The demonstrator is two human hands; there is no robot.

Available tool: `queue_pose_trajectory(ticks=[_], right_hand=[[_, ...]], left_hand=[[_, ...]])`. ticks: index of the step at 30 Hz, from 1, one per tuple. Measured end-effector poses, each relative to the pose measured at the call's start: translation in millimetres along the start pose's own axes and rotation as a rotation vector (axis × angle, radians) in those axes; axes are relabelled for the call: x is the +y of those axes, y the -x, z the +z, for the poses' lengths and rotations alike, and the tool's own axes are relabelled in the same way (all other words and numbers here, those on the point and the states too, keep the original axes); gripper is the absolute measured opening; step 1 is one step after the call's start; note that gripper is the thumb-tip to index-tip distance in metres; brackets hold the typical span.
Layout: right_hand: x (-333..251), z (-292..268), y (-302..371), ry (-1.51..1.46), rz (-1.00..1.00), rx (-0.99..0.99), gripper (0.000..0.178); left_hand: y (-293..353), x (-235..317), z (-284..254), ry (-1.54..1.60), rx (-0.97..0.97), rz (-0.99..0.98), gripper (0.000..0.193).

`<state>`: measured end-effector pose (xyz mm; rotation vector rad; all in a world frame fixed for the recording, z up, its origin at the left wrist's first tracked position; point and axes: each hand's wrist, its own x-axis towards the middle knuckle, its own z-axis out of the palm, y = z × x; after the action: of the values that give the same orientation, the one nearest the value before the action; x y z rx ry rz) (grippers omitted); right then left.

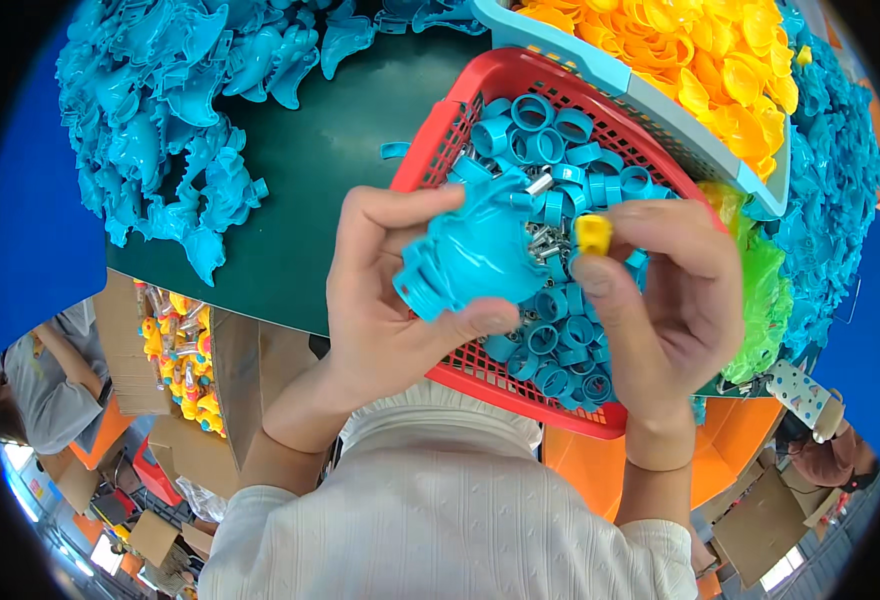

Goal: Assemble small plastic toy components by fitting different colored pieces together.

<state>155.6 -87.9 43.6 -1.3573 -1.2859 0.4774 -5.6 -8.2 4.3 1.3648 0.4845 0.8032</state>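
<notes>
My left hand (pixel 392 290) grips a blue plastic toy shell (pixel 475 255) with a round threaded neck at its lower left. My right hand (pixel 675 290) pinches a small yellow plastic piece (pixel 593 233) between thumb and fingers, right beside the shell's upper right edge. Both hands hover over a red mesh basket (pixel 440 140) filled with several blue plastic rings (pixel 550 135) and small metal parts (pixel 540 243).
A heap of blue toy shells (pixel 175 110) lies on the dark green table (pixel 310 170) at the left. A light blue bin (pixel 650 100) holds yellow plastic pieces (pixel 700 50). More blue parts (pixel 835 180) and a green bag (pixel 760 290) sit at the right. Other people (pixel 45 380) and cardboard boxes (pixel 175 360) are below.
</notes>
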Motion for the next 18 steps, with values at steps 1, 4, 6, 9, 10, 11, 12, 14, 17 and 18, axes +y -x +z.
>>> queue_pose_trajectory(ticks=[1, 4, 6, 9, 10, 11, 12, 14, 17, 18], right_hand=[[0.1, 1.2, 2.2, -0.004, 0.069, -0.039, 0.028], [2.9, 7.2, 1.7, -0.013, 0.121, -0.108, 0.030], [3.9, 10.7, 1.6, -0.022, 0.162, -0.100, 0.029], [6.5, 11.7, 0.8, 0.015, 0.083, -0.069, 0.025], [6.8, 12.0, 1.2, 0.023, 0.078, -0.068, 0.025], [6.7, 12.2, 1.4, 0.032, 0.074, -0.067, 0.025], [5.5, 11.9, 0.9, 0.033, 0.074, -0.067, 0.025], [2.8, 11.6, -0.2, 0.214, -0.011, -0.097, 0.025], [4.6, 11.4, -0.2, 0.214, -0.029, -0.101, 0.026], [4.6, 11.4, 0.1, 0.214, -0.029, -0.102, 0.026]], left_hand=[[0.9, -0.4, 0.5, -0.044, -0.033, 0.060, 0.061], [3.0, 1.5, 0.9, -0.125, -0.069, 0.149, 0.068], [4.7, -0.4, 1.1, -0.106, -0.036, 0.212, 0.067], [2.7, -0.8, 1.9, -0.106, -0.057, 0.289, 0.069], [2.7, -1.7, 2.1, -0.105, -0.057, 0.289, 0.069], [3.3, -3.7, 2.3, -0.116, -0.048, 0.299, 0.068], [4.2, -5.6, 2.2, -0.128, -0.039, 0.308, 0.068], [7.0, -8.4, 1.7, -0.154, -0.024, 0.306, 0.067], [10.5, -10.6, 3.1, -0.187, 0.014, 0.296, 0.066], [11.0, -10.7, 3.7, -0.197, 0.037, 0.287, 0.065]])
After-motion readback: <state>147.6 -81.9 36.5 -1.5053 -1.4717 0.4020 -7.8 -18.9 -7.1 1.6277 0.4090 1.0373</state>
